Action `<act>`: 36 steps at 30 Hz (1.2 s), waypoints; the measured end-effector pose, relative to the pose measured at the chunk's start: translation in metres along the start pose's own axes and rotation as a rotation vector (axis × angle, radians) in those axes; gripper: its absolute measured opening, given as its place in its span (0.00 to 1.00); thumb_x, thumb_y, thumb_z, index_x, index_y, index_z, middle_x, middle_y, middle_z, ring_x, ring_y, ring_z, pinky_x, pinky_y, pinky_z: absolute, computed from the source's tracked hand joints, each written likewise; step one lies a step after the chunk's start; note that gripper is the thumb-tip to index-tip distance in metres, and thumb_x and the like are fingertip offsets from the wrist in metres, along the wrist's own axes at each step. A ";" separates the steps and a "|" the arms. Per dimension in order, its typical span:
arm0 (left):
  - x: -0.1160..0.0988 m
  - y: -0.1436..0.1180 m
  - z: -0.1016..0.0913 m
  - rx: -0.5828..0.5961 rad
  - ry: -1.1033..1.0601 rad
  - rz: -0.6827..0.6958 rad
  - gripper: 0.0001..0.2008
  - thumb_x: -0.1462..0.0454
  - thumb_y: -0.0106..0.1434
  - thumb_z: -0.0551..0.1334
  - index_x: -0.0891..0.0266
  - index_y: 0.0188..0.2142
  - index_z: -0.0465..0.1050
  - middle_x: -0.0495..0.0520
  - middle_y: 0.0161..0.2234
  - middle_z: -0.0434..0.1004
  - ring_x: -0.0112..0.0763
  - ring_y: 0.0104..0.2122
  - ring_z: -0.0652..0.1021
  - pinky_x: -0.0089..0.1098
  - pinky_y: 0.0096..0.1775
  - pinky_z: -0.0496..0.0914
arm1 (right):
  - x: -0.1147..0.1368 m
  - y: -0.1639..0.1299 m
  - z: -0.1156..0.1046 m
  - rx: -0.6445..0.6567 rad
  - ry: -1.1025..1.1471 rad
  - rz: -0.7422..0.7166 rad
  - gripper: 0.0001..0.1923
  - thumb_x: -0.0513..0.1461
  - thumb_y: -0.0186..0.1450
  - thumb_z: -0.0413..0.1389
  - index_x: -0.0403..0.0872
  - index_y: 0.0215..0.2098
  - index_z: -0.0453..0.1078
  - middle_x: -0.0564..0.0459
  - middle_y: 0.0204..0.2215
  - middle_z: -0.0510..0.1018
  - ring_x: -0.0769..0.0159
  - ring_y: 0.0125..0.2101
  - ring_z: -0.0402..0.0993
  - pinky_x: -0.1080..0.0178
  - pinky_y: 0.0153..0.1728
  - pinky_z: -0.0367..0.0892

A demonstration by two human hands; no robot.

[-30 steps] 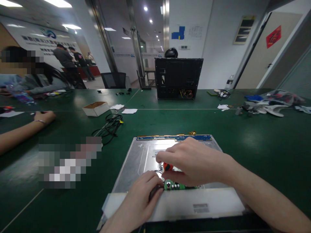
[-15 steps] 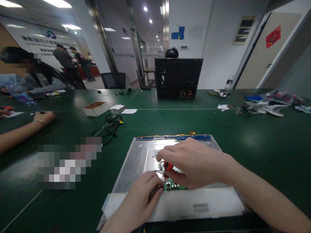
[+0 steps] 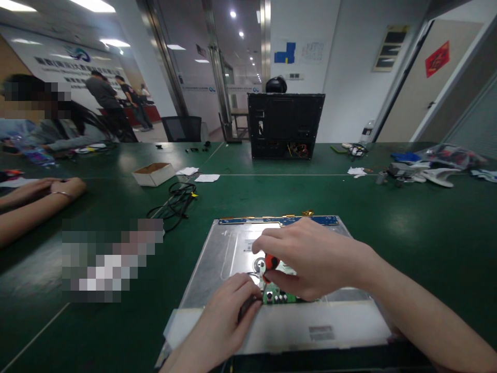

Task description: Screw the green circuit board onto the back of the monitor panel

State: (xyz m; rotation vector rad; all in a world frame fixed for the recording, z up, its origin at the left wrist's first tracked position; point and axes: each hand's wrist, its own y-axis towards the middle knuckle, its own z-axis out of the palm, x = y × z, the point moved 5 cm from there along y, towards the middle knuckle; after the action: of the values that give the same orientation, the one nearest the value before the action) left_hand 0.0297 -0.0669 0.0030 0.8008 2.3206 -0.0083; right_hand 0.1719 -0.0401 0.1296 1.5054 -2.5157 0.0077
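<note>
A silver metal monitor panel lies flat on the green table in front of me. My right hand is closed around a screwdriver with a red and black handle, held upright over a small green circuit board at the panel's near edge. My left hand rests on the white strip along the near side, its fingertips pinching a dark part at the board's left end; what it grips is too hidden to name.
A black computer case stands at the back. A black cable bundle and an open cardboard box lie to the left. Another person's forearms rest on the table at far left. Loose parts sit far right.
My right hand has shifted slightly, turning the screwdriver handle in place. At the far left, the other person's second hand has come in beside the first.
</note>
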 end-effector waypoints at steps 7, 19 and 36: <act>0.000 -0.001 0.000 0.007 0.010 -0.012 0.07 0.69 0.65 0.53 0.59 0.38 0.68 0.53 0.37 0.72 0.36 0.38 0.74 0.33 0.38 0.68 | -0.003 0.000 0.000 0.030 0.043 0.012 0.15 0.35 0.61 0.52 0.44 0.47 0.65 0.49 0.37 0.78 0.64 0.34 0.73 0.64 0.29 0.59; 0.002 -0.002 0.003 0.028 -0.012 -0.009 0.07 0.69 0.66 0.52 0.58 0.38 0.67 0.53 0.39 0.71 0.36 0.39 0.73 0.34 0.39 0.66 | -0.002 0.002 0.002 0.001 -0.060 0.006 0.07 0.41 0.67 0.51 0.46 0.40 0.66 0.54 0.31 0.78 0.68 0.28 0.71 0.65 0.25 0.52; 0.003 0.000 0.001 0.024 -0.005 -0.001 0.07 0.68 0.66 0.53 0.58 0.39 0.68 0.53 0.39 0.72 0.37 0.40 0.73 0.34 0.41 0.68 | 0.007 0.000 0.001 -0.028 -0.079 -0.058 0.05 0.38 0.66 0.49 0.46 0.38 0.64 0.55 0.33 0.75 0.70 0.26 0.64 0.64 0.23 0.47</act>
State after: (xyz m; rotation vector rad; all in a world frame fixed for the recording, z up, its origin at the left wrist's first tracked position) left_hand 0.0285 -0.0657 0.0000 0.8105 2.3203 -0.0392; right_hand 0.1691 -0.0462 0.1301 1.5972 -2.5205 -0.0978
